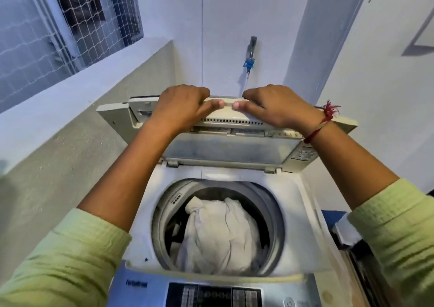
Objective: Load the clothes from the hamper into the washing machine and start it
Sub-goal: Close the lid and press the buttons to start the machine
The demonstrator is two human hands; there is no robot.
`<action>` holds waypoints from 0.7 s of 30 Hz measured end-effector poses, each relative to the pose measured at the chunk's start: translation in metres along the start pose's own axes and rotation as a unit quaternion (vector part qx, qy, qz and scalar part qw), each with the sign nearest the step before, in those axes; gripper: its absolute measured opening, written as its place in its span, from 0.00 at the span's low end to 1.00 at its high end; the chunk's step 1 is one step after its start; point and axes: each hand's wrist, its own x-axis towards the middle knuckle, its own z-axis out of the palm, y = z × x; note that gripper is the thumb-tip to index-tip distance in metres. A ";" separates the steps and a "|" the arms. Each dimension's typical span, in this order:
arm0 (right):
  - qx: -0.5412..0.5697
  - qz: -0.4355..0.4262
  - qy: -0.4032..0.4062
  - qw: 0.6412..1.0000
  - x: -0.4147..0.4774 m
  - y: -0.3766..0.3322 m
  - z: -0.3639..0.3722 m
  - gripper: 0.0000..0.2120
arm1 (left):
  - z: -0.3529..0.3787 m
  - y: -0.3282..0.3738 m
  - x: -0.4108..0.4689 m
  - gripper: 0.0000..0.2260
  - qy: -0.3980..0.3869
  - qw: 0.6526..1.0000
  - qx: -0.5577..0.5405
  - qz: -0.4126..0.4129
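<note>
Seen from the head camera, a person leans over an open top-loading washing machine (307, 224), its body cut off by the lower edge of the frame. The control panel (211, 295) shows only in part at the bottom, and its lettering is too blurred to read. The left hand (180, 104) and the right hand (274, 107) both grip the upper edge of the lid (230, 147): the fingers curl over that edge and their tips are hidden behind it, while the two thumbs press flat on its near face, almost touching each other. The lid stands raised and folded at the back of the machine, its long axis running left to right, its upper edge pointing up towards the wall and its clear pane facing the camera. A label at the lid's right end cannot be made out. Below it the round drum (273, 203) lies open, mouth upward, with a crumpled white cloth (223, 231) filling most of it. The cloth covers whatever lies under it, and only a dark scrap shows at the drum's left side. A red thread (326, 116) circles the right wrist, and pale green sleeves (70, 259) cover both forearms up to the frame's edge. A tap (251, 48) with a blue fitting sits on the wall behind the lid, and a netted window (58, 25) is partly cut off at upper left.
</note>
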 end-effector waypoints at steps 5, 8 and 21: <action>0.002 -0.032 -0.014 0.999 -0.067 -0.040 0.019 0.21 | -0.011 0.020 -0.072 0.21 -0.091 0.995 -0.029 0.010; 0.019 -0.040 -0.016 0.999 -0.115 -0.067 0.048 0.26 | 0.001 0.034 -0.125 0.22 -0.142 0.989 -0.050 -0.009; 0.016 -0.020 -0.152 0.988 -0.211 -0.126 0.164 0.25 | 0.090 0.072 -0.241 0.20 -0.295 0.955 -0.011 0.013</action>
